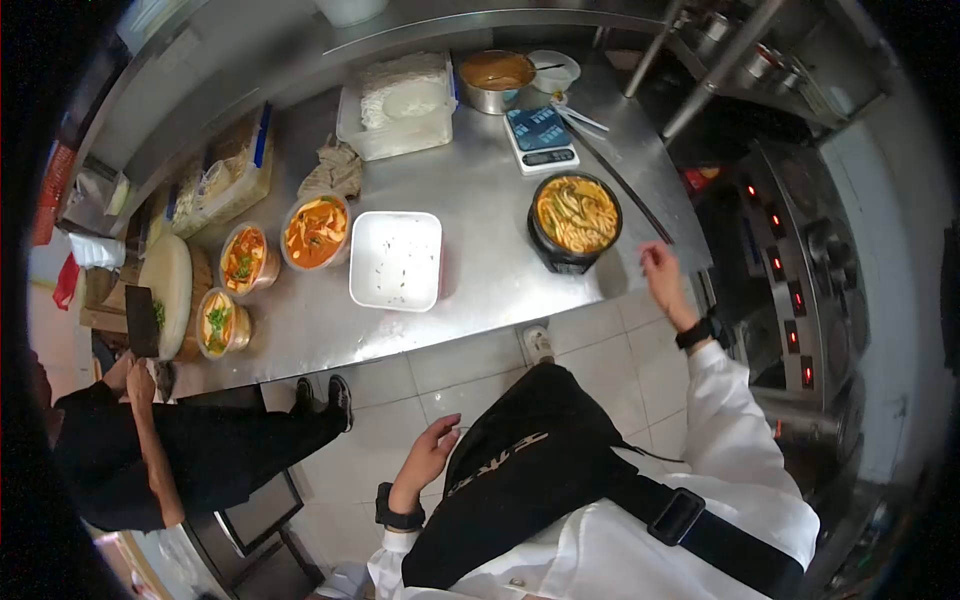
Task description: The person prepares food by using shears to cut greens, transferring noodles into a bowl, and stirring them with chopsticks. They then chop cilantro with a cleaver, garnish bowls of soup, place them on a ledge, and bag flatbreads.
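Note:
My right hand (pixel 660 267) hovers by the front right edge of the steel table, its fingers curled inward; whether they hold anything is too small to tell. A black bowl of noodles in orange broth (pixel 577 216) stands to its left, apart from it. My left hand (pixel 434 447) hangs beside my black apron (pixel 510 470), fingers loosely apart and empty. Beyond the bowl lies a white scale with a dark blue top (pixel 542 138). A white square tub (pixel 396 262) with small dark bits inside sits at the table's middle.
Three tubs of red soup (pixel 316 232) stand left of the white tub. Behind are a cloth (pixel 332 170), a bin of white noodles (pixel 398 105) and a sauce pot (pixel 495 82). A co-worker holds a cleaver (pixel 141 320) at far left. Burners (pixel 825 245) line the right.

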The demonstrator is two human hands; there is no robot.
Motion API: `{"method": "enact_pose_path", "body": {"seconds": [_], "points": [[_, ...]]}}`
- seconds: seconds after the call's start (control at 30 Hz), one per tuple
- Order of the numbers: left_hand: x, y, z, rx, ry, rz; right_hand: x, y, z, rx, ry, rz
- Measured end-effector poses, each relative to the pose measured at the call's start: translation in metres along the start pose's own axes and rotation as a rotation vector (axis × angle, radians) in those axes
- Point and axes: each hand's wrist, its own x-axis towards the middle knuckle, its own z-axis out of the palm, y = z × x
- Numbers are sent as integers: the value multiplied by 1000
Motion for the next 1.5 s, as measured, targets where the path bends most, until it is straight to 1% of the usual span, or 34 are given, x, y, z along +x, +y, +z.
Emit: {"method": "enact_pose_path", "body": {"seconds": [0.03,0.1,0.13,0.2,0.23,0.27,0.3,0.37,0.43,0.47,0.53,0.57,0.63,0.67,0.7,0.73,0.8,0.83,0.87,0.9,0.93,0.97,1.03,1.07,1.13,1.17,1.23,1.27,1.3,1.37,1.4,1.43,1.47,1.5], "points": [[16,11,7,61,0,17,36,15,-10,-110,43,-67],[60,26,26,45,38,4,99,60,-18,-349,55,-218],[80,38,32,46,49,15,122,72,-17,-336,19,-205],[122,70,55,-54,-7,4,153,97,-15,-751,19,-216],[143,84,68,-93,-39,-1,163,103,-15,-745,-12,-205],[162,94,81,-133,-70,0,172,107,-16,-755,-87,-139],[184,91,97,-168,-77,-15,179,112,-15,-765,-161,-77],[217,96,124,-219,-72,-50,188,124,-14,-780,-196,-93],[241,110,144,-660,-38,-333,192,117,-15,-839,-269,-103],[251,109,150,-663,-30,-347,191,110,-16,-834,-284,-100],[270,99,161,-883,-88,-296,183,83,-24,-897,-487,70],[278,95,165,-882,-87,-304,176,78,-34,-894,-493,75],[288,91,172,-1163,32,-293,153,67,-56,-494,-568,-126],[291,91,171,-1161,29,-299,140,44,-66,-234,-582,32],[293,92,170,-1136,62,-258,128,12,-76,27,-582,186],[294,92,168,-1108,93,-214,124,-21,-91,26,-574,190],[297,85,164,-1112,109,-202,118,-76,-124,386,-680,466],[297,85,160,-1123,133,-187,114,-78,-142,404,-700,407],[295,84,154,-1082,120,-180,108,-77,-157,613,-701,355],[295,85,147,-1081,112,-165,97,-92,-173,663,-682,305],[294,84,142,-1040,123,-171,90,-83,-185,847,-666,112],[294,82,136,-1000,134,-177,100,-83,-199,1190,-1019,106],[297,76,125,-984,115,-152,74,-87,-210,1475,-648,-16],[298,73,120,-927,126,-168,70,-91,-210,1470,-647,-27],[299,71,112,-861,138,-185,67,-106,-207,1344,-757,-294],[298,70,109,-864,136,-180,62,-108,-202,1339,-759,-298],[294,69,106,-860,128,-184,48,-105,-190,1001,-333,-170],[292,69,104,-860,123,-180,54,-105,-185,1058,-483,-228],[287,72,104,-887,86,-186,49,-114,-179,1053,-482,-233],[271,83,96,-916,42,-190,39,-138,-158,617,-70,45],[257,94,89,-815,22,-213,35,-134,-154,606,-17,111],[246,98,85,-714,4,-235,32,-135,-146,526,95,87],[240,89,81,-710,-43,-189,32,-130,-143,469,98,-34],[230,84,78,-712,-43,-187,33,-124,-141,412,99,-154]]}}
